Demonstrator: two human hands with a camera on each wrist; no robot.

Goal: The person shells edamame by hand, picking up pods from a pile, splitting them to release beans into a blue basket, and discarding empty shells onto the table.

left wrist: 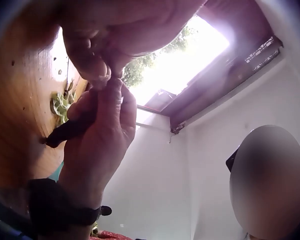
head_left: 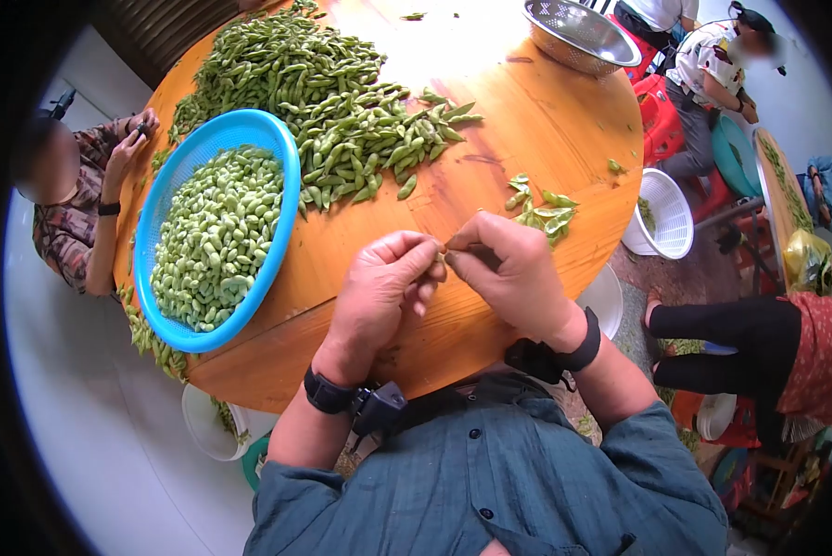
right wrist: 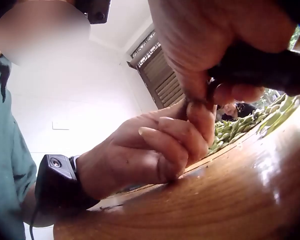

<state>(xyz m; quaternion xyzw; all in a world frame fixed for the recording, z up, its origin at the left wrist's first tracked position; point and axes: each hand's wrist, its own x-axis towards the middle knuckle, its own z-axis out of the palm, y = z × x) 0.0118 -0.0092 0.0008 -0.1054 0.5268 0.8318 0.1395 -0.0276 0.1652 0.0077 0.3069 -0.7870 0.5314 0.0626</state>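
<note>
**Pinching Close Over the Bean Table**

Two bare hands met just above the near side of a round wooden table (head_left: 518,120). The left hand (head_left: 379,296) and the right hand (head_left: 518,273) had their fingers curled in, with thumbs and fingertips nose to nose. They seemed to pinch a small piece (head_left: 443,253) between them. Fingers hid most of it, so I could not tell just what it was, but it may have been part of a bean pod.

A big heap of green pods (head_left: 286,83) lay past the hands. To the left, shelled green beans (head_left: 216,232) filled a blue basket (head_left: 293,176). The heap and the basket were likely set near so that both were easy to reach. A little pile of pods (head_left: 550,213) sat off to the right, maybe so it would not mix with the heap.

Both hands probably held the piece because it was so tiny and needed careful fingertips. The forearms slanted in from each side of the person's body, making a point at the fingertips. Both wrists were bent, and the right hand's knuckles arched up. In the right wrist view, the left hand was low by the wood, but I could not tell if it touched.
</note>
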